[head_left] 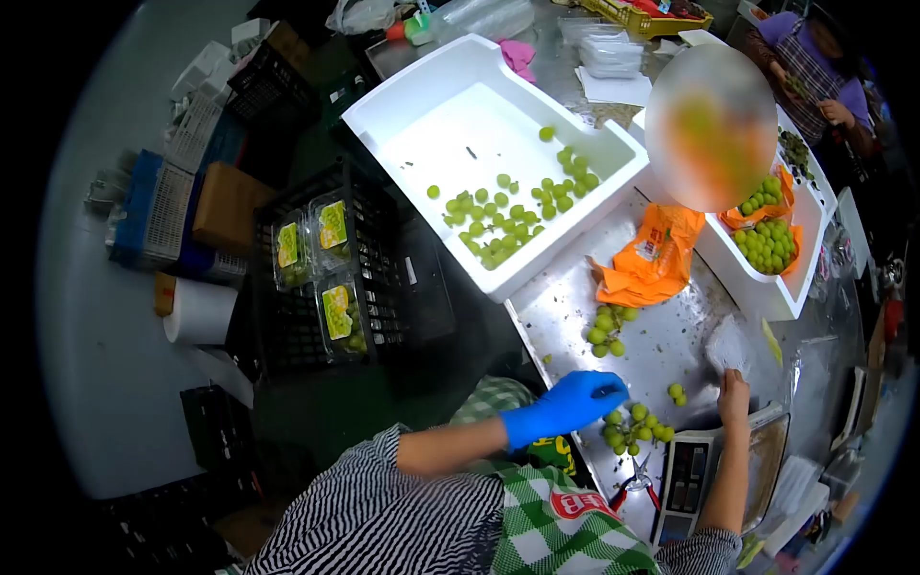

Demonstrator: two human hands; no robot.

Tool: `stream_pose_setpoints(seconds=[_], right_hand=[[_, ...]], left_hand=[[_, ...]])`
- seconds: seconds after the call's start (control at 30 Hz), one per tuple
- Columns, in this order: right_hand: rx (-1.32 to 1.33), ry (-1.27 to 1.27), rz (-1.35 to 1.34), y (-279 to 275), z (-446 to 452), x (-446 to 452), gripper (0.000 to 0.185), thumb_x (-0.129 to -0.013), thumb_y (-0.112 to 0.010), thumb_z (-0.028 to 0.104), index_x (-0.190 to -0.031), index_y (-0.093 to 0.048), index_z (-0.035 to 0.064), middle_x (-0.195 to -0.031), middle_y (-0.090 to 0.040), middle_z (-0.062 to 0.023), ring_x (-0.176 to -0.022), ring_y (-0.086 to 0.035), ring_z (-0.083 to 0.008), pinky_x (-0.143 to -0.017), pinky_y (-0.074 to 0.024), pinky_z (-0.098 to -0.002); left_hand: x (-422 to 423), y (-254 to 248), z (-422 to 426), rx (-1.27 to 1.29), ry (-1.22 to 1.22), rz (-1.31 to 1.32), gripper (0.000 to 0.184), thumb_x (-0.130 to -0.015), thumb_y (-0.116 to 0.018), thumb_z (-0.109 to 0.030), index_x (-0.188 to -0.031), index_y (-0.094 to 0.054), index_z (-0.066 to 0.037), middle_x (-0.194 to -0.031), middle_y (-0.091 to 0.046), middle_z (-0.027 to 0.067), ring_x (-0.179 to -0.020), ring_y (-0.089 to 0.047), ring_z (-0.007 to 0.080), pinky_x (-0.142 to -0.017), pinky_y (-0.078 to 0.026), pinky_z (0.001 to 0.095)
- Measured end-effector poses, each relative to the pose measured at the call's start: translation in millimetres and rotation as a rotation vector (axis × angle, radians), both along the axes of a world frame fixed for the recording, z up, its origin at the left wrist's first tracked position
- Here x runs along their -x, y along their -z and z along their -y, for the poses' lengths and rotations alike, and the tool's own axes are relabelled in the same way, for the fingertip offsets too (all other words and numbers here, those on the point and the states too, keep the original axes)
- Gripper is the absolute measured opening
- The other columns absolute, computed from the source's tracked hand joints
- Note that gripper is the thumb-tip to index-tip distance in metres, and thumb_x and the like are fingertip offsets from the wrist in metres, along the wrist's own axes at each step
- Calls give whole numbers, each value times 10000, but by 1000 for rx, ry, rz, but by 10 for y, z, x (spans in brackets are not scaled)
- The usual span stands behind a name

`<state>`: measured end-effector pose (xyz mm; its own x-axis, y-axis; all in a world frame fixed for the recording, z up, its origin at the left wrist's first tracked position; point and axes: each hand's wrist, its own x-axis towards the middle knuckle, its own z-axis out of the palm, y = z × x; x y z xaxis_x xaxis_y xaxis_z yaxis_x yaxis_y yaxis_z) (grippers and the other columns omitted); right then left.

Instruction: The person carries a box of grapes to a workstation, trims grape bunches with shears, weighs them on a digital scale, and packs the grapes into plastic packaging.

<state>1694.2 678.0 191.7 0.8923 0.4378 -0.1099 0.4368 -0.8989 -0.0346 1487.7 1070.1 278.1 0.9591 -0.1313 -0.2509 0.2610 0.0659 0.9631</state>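
My left hand [573, 404], in a blue glove, is closed with its fingers curled together above the steel table; anything inside them is hidden. Just below it lies a bunch of green grapes [640, 429], apart from the fingers as far as I can see. My bare right hand [735, 398] pinches the near end of a whitish, translucent piece of packaging [730, 343]. Between the hands are a few loose grapes [677, 394]. Red-handled snips [636, 485] lie beside a weighing scale [685, 479].
A white foam box [422, 125] holds many loose grapes. Another foam box [781, 305] contains grapes in orange wrapping. A crumpled orange bag [654, 257] and a small grape bunch [608, 331] lie between. Packed punnets [337, 311] fill a black crate [383, 287]. Another person [815, 72] works opposite.
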Motion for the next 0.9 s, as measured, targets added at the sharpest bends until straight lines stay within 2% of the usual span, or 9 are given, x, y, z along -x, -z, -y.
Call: stream_pose_setpoints(seconds=[0.13, 0.17, 0.23, 0.33, 0.4, 0.47, 0.53, 0.6, 0.9], right_hand=[[137, 66, 176, -254, -300, 227, 384, -823, -625, 197, -1159, -562, 23, -1078, -590, -209, -1000, -567, -374, -818, -435, -467], [181, 75, 260, -432, -554, 264, 427, -810, -646, 215, -1182, -559, 26, -1099, -585, -221, -1038, -560, -373, -842, -434, -462], [123, 142, 115, -892, -1021, 265, 556, -778, -691, 255, -1255, -520, 26, -1183, -561, -229, -1127, -529, -358, -920, -420, -435], [-407, 46, -55, -1792, -1939, 434, 578, -820, -661, 166, -1333, -441, 13, -1141, -602, -210, -1032, -589, -343, -911, -451, -375], [-879, -81, -125, -2542, -2673, 855, 562, -837, -572, 12, -1370, -396, 14, -1080, -631, -174, -947, -631, -221, -850, -490, -327], [-1192, -274, -236, -3082, -3046, 1319, 567, -828, -560, 1, -1363, -374, 7, -1059, -631, -157, -931, -627, -216, -838, -497, -335], [-1185, -469, -263, -3442, -3182, 1650, 528, -820, -566, 21, -1318, -391, 2, -1020, -627, -154, -895, -624, -221, -808, -495, -338], [-1143, -541, -261, -3578, -3244, 1862, 491, -812, -573, 40, -1272, -409, -2, -980, -624, -151, -859, -620, -226, -777, -493, -340], [-1071, -462, -148, -3909, -3196, 2075, 349, -777, -603, 129, -1068, -487, -23, -801, -608, -137, -697, -605, -248, -640, -485, -350]], left_hand=[[173, 59, -671, -94, -72, -68, 241, -902, -600, -210, -1075, -656, -52, -889, -668, 35, -759, -615, 79, -566, -497, 222], [190, -112, -847, -80, -81, -236, 254, -907, -593, -211, -1086, -656, -43, -889, -667, 31, -762, -613, 81, -609, -499, 233], [262, -2, -1098, -122, -128, -163, 250, -920, -568, -183, -1085, -649, -14, -902, -670, 53, -801, -622, 114, -755, -504, 264], [276, 195, -1351, -21, -177, -105, 231, -930, -525, -120, -1060, -624, 44, -937, -665, 87, -808, -620, 133, -759, -500, 258], [217, 162, -1414, -8, -185, -129, 226, -928, -524, -116, -1049, -622, 47, -940, -665, 84, -805, -618, 130, -760, -499, 257], [134, 175, -1404, -24, -202, -122, 224, -910, -577, -149, -1047, -647, 14, -895, -666, 61, -768, -611, 109, -723, -499, 258], [46, 400, -1400, -390, -76, 302, 210, -904, -578, -129, -1040, -647, 16, -895, -660, 56, -797, -602, 101, -727, -490, 254], [-35, 373, -1298, -76, -89, -3, 193, -894, -584, -115, -1029, -655, 3, -895, -657, 55, -816, -587, 93, -735, -484, 252], [-284, 372, -968, -378, -8, 273, 224, -854, -614, -116, -1061, -644, -35, -966, -645, 104, -840, -626, 195, -772, -493, 310]])
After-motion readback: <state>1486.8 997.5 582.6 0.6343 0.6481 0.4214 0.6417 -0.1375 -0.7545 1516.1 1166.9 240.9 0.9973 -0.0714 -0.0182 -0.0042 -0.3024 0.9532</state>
